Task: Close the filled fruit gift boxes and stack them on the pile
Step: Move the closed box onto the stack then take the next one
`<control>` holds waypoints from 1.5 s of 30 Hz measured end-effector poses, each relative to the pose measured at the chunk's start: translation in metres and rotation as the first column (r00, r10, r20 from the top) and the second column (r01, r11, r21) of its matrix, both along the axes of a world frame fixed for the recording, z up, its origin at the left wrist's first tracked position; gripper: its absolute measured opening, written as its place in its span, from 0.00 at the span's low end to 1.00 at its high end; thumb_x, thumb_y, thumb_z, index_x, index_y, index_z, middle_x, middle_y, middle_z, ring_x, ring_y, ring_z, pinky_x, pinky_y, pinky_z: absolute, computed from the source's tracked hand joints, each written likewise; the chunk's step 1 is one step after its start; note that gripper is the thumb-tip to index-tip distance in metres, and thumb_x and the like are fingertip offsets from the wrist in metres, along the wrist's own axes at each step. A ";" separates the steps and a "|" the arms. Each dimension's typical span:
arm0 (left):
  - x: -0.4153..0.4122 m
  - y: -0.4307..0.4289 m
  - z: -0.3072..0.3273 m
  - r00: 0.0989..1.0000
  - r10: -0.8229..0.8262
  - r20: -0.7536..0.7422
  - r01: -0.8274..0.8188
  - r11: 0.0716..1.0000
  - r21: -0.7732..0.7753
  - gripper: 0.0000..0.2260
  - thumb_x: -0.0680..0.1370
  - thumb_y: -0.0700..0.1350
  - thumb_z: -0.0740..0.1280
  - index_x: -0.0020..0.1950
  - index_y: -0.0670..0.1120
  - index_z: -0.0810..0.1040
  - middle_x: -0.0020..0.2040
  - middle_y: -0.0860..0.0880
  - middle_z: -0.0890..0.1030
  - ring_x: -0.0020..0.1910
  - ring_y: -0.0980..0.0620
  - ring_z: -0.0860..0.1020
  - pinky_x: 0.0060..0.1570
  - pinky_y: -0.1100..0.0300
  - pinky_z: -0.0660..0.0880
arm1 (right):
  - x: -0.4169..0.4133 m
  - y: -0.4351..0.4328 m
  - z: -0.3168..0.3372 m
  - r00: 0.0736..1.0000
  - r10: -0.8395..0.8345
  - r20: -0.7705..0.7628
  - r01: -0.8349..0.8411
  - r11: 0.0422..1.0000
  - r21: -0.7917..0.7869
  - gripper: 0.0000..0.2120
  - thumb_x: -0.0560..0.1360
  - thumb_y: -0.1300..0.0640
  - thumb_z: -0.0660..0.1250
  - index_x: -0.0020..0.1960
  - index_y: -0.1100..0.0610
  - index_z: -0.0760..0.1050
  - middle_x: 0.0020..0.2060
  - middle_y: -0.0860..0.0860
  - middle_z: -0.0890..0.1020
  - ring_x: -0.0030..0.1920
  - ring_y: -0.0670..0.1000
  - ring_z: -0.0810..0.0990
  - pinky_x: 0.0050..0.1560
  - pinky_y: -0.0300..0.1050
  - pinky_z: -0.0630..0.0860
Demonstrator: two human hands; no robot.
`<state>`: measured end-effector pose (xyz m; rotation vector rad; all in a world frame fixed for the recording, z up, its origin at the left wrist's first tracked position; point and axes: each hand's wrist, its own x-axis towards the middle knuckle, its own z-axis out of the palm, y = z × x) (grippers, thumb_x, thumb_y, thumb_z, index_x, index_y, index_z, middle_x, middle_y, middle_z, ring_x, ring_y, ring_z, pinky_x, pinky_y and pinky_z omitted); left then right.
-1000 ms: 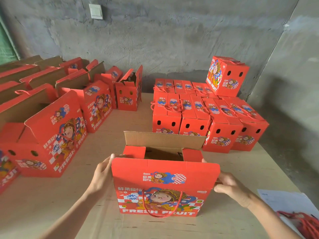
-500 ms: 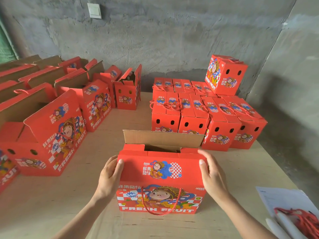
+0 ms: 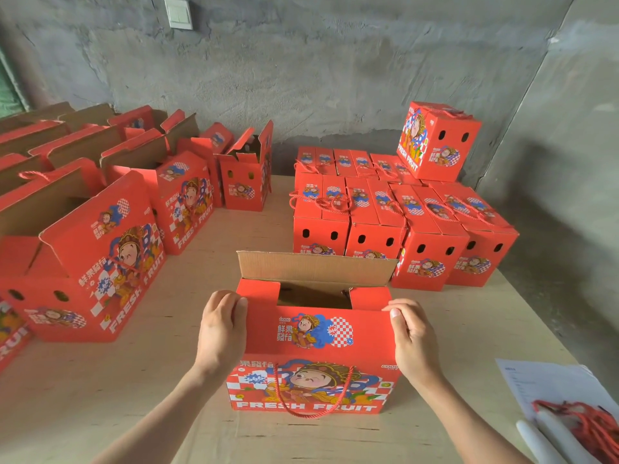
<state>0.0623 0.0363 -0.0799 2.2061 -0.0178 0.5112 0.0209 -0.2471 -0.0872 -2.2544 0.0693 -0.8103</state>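
Plywood table, concrete wall behind. The open box is set crosswise between the hands; its front flap is gripped at either end by left hand and right hand, equally near.

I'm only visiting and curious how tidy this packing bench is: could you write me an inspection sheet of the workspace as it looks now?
Surface: plywood table, pale and worn.
Job's things: front box with near flap folded over, rear flap upright, top partly open; pile of closed boxes at right, top box on its back corner; open boxes in rows at left.
Clutter: paper sheet and red cords at the near right corner.
Hands: left hand and right hand each grip an upper corner of the front box.
Cables: nothing seen.
Surroundings: concrete wall, wall switch.
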 end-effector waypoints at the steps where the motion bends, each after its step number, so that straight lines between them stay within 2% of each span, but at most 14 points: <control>1: 0.000 0.000 0.001 1.000 0.003 -0.001 -0.003 1.000 -0.004 0.10 0.80 0.37 0.60 0.43 0.35 0.77 0.45 0.47 0.74 0.43 0.50 0.71 0.42 0.66 0.61 | 0.000 0.000 0.000 1.000 0.000 0.002 0.000 1.000 0.002 0.08 0.77 0.71 0.60 0.44 0.66 0.78 0.45 0.56 0.79 0.47 0.54 0.77 0.49 0.36 0.70; 4: 0.000 -0.001 0.002 1.000 0.008 -0.009 -0.008 1.000 -0.020 0.10 0.80 0.37 0.60 0.43 0.35 0.77 0.46 0.46 0.74 0.43 0.51 0.70 0.39 0.71 0.61 | 0.001 0.001 0.000 1.000 -0.007 0.000 0.007 1.000 0.006 0.07 0.76 0.71 0.61 0.43 0.67 0.78 0.45 0.57 0.79 0.46 0.54 0.77 0.48 0.41 0.71; 7: 0.003 0.000 0.003 0.999 0.009 -0.050 -0.011 0.999 -0.035 0.09 0.80 0.38 0.61 0.45 0.36 0.79 0.49 0.48 0.73 0.46 0.53 0.71 0.39 0.74 0.63 | 0.002 0.001 0.002 1.000 -0.021 -0.020 0.021 1.000 0.003 0.07 0.75 0.72 0.62 0.42 0.68 0.78 0.44 0.58 0.79 0.45 0.54 0.77 0.48 0.31 0.68; 11: 0.008 0.004 0.001 0.993 -0.009 -0.114 0.000 0.997 -0.078 0.07 0.78 0.39 0.65 0.46 0.38 0.82 0.50 0.49 0.74 0.49 0.53 0.72 0.46 0.65 0.66 | 0.004 0.000 0.003 0.999 -0.017 -0.047 0.017 1.000 0.004 0.08 0.75 0.72 0.63 0.41 0.67 0.79 0.44 0.58 0.78 0.46 0.54 0.76 0.48 0.24 0.65; 17: 0.011 0.010 0.004 0.985 -0.012 -0.173 -0.022 0.981 -0.194 0.04 0.76 0.40 0.68 0.43 0.45 0.83 0.49 0.52 0.77 0.47 0.54 0.75 0.40 0.68 0.68 | -0.002 0.002 0.005 1.000 0.023 -0.005 -0.023 0.999 0.024 0.09 0.73 0.75 0.63 0.43 0.66 0.79 0.45 0.57 0.78 0.48 0.54 0.77 0.52 0.44 0.72; 22: 0.015 0.009 0.003 0.962 -0.003 -0.272 -0.082 0.951 -0.299 0.09 0.75 0.41 0.69 0.35 0.51 0.78 0.45 0.50 0.75 0.43 0.52 0.75 0.35 0.64 0.67 | -0.005 0.000 0.005 0.999 0.035 -0.036 -0.037 0.997 -0.068 0.09 0.72 0.74 0.65 0.44 0.65 0.82 0.50 0.58 0.80 0.52 0.53 0.78 0.52 0.45 0.74; 26: 0.017 0.006 0.003 0.916 -0.100 -0.389 -0.155 0.807 -0.570 0.04 0.78 0.38 0.65 0.50 0.46 0.77 0.54 0.44 0.78 0.42 0.48 0.78 0.38 0.57 0.75 | -0.005 0.000 0.004 0.999 0.011 -0.045 -0.014 0.998 -0.066 0.07 0.71 0.74 0.67 0.43 0.66 0.83 0.52 0.57 0.79 0.54 0.52 0.77 0.54 0.44 0.73; 29: 0.019 0.009 0.002 0.860 -0.287 -0.423 -0.160 0.634 -0.757 0.21 0.80 0.37 0.60 0.72 0.50 0.65 0.64 0.52 0.72 0.54 0.45 0.78 0.46 0.50 0.78 | 0.000 -0.005 0.005 0.985 0.014 -0.175 0.011 0.990 0.139 0.05 0.72 0.66 0.70 0.39 0.65 0.82 0.41 0.48 0.80 0.45 0.47 0.76 0.46 0.40 0.72; 32: 0.021 0.011 0.007 0.811 -0.355 -0.464 -0.114 0.682 -0.722 0.16 0.80 0.36 0.57 0.63 0.51 0.75 0.49 0.46 0.84 0.40 0.45 0.82 0.38 0.54 0.79 | 0.012 -0.007 0.009 0.938 0.018 -0.345 0.094 0.948 0.305 0.10 0.74 0.59 0.70 0.34 0.59 0.77 0.25 0.42 0.74 0.28 0.43 0.70 0.28 0.33 0.64; 34: 0.024 0.011 0.009 0.808 -0.328 -0.490 -0.118 0.724 -0.679 0.16 0.79 0.35 0.57 0.56 0.53 0.78 0.43 0.43 0.84 0.38 0.44 0.82 0.39 0.53 0.79 | 0.018 -0.005 0.012 0.932 0.013 -0.363 0.131 0.920 0.369 0.03 0.73 0.61 0.70 0.42 0.56 0.76 0.36 0.47 0.78 0.34 0.43 0.74 0.29 0.30 0.67; 38: 0.025 0.010 0.010 0.819 -0.286 -0.498 -0.106 0.777 -0.620 0.19 0.78 0.34 0.57 0.47 0.58 0.78 0.41 0.45 0.84 0.39 0.43 0.82 0.43 0.49 0.80 | 0.023 -0.002 0.012 0.900 0.066 -0.430 0.174 0.851 0.496 0.20 0.74 0.63 0.68 0.64 0.54 0.68 0.55 0.54 0.78 0.44 0.47 0.78 0.37 0.39 0.73; 40: 0.023 0.009 0.009 0.826 -0.297 -0.479 -0.079 0.780 -0.621 0.18 0.79 0.34 0.56 0.50 0.57 0.78 0.42 0.44 0.84 0.40 0.42 0.82 0.44 0.48 0.80 | 0.025 -0.005 0.016 0.882 0.114 -0.457 0.140 0.863 0.486 0.31 0.75 0.64 0.68 0.73 0.53 0.60 0.65 0.54 0.72 0.56 0.50 0.76 0.48 0.43 0.76; 42: 0.022 0.009 0.007 0.828 -0.318 -0.461 -0.052 0.776 -0.629 0.16 0.80 0.36 0.55 0.57 0.52 0.76 0.45 0.42 0.84 0.41 0.42 0.82 0.44 0.48 0.79 | 0.031 -0.009 0.024 0.855 0.204 -0.477 0.045 0.887 0.459 0.39 0.74 0.67 0.67 0.77 0.51 0.51 0.74 0.50 0.61 0.71 0.52 0.64 0.67 0.52 0.68; 45: 0.024 0.007 0.003 0.832 -0.309 -0.461 -0.025 0.809 -0.588 0.15 0.82 0.38 0.55 0.67 0.48 0.70 0.53 0.42 0.82 0.44 0.45 0.82 0.41 0.52 0.79 | 0.038 -0.010 0.027 0.808 0.311 -0.499 -0.083 0.900 0.427 0.42 0.74 0.70 0.65 0.78 0.51 0.44 0.77 0.49 0.53 0.76 0.49 0.53 0.72 0.47 0.56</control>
